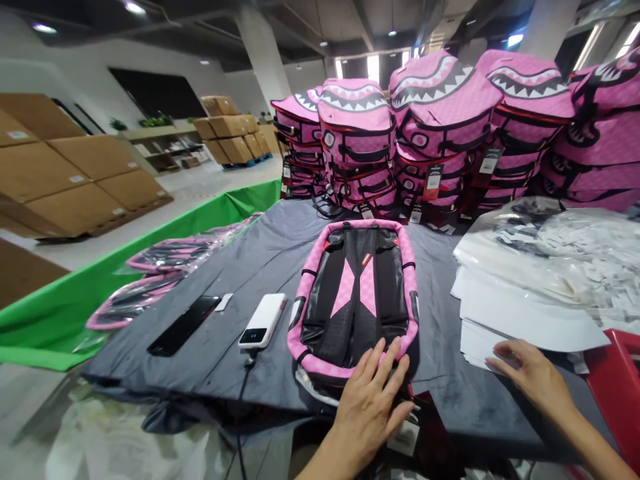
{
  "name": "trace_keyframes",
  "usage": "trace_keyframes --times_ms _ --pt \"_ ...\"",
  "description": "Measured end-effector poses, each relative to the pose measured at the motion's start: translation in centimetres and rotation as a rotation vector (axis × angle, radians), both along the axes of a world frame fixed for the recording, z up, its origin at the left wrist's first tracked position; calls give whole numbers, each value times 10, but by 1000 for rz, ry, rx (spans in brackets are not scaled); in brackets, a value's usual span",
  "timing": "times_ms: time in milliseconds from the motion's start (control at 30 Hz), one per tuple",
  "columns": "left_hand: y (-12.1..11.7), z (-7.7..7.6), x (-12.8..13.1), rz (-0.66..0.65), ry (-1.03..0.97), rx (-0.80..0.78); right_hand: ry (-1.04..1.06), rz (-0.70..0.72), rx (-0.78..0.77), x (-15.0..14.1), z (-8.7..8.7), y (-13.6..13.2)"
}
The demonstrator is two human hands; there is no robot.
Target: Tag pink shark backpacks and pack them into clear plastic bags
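Backpack [354, 293] lies straps-up on the grey-covered table [435, 287]; call it clock centre. Left hand [371, 393] at 6 o'clock, palm down on its near edge, fingers slightly spread, thumb out. Right hand [535, 377] at 4, fingers curled by the white sheets [515, 317]; can't tell if they pinch one. Risks, my read: plastic bag [530, 247] weighs on the sheets, so a tug could crease them. Cable [239, 413] droops at 8; a snag could drag the power bank [264, 321] off.

Hands [370, 397]: two
Central backpack [355, 287]: one
Pink bag stacks [356, 137]: at least five
Phone [185, 325]: one
Power bank [265, 317]: one
Cable [243, 393]: one
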State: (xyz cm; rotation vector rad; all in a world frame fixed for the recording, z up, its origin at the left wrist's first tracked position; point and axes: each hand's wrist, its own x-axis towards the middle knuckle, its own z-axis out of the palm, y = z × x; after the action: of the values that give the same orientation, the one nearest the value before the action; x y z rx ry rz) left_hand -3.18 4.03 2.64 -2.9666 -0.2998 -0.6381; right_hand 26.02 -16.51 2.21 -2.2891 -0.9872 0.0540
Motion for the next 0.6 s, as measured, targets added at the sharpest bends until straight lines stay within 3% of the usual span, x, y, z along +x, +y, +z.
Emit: trace_keyframes --times_ms 133,267,367,433,533,600 --pt "6 9 -14 -28 37 -129 -1 -11 -16 3 -15 1" --pt "4 20 -14 -89 66 -318 81 18 -29 9 -16 4" --pt "-5 24 -9 -116 -100 -427 84 80 9 24 -7 5" --pt "-17 25 0 -228 -223 -502 46 114 41 33 3 5" --pt "-33 29 29 -438 -253 -733 -68 114 54 33 19 3" --pt "-40 34 56 -463 -207 -922 -181 112 37 21 31 0"
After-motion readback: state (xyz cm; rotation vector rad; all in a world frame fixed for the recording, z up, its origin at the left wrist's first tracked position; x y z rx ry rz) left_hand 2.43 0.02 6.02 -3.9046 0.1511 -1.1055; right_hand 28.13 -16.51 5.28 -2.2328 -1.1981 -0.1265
